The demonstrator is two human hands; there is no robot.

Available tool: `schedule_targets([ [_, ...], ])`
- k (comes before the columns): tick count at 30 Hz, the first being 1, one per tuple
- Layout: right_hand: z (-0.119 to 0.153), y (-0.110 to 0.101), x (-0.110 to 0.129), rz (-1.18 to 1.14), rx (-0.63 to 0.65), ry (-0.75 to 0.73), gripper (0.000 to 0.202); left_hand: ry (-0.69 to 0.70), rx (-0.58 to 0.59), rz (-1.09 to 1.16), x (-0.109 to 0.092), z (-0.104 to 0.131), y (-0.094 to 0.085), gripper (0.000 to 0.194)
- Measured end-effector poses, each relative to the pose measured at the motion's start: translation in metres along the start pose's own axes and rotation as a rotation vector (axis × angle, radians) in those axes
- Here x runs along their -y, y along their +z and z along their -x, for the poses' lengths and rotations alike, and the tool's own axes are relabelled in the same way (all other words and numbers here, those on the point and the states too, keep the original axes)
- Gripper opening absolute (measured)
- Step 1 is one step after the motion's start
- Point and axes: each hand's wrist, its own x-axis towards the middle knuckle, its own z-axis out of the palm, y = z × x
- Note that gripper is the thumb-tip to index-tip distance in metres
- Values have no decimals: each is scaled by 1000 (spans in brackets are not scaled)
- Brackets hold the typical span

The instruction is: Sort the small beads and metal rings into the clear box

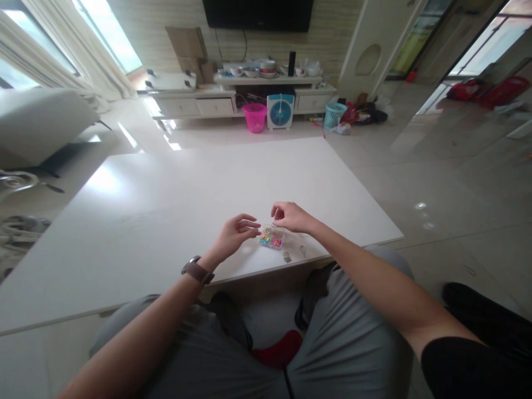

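On the white table, a small clear plastic compartment box [277, 246] holds bright beads [266, 240] in its nearer part. A small round coil [268, 230] shows in its farther part. My left hand [236, 235] is at the box's left side, fingers stretched toward it and apart. At the far right corner, my right hand [291, 216] has its fingers curled and the thumb close to the fingertips; whatever they pinch is too small to make out. A little yellow and blue figure charm [287, 256] lies nearer me, beside a silvery ring-like piece [303, 251].
The table's front edge [249, 274] runs just above my knees. Beyond the table stand a pink basket [255, 118], a blue and white box fan [280, 112] and a light blue basket [334, 116], before a low cabinet [214, 107]. A pale sofa [41, 119] is at the left.
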Motion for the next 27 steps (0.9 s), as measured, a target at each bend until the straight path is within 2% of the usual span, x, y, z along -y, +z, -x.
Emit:
schedule_targets([
  [7, 3, 3, 1, 339, 148, -38, 20, 47, 3, -201, 6, -3, -5, 28],
  [14, 5, 7, 8, 528, 106, -122, 13, 63, 11, -275, 9, -4, -7, 21],
  [19, 0, 17, 6, 561, 132, -87, 19, 63, 22, -306, 11, -4, -7, 19],
  [27, -7, 36, 1, 506, 89, -32, 21, 65, 19, -343, 11, -2, -8, 20],
])
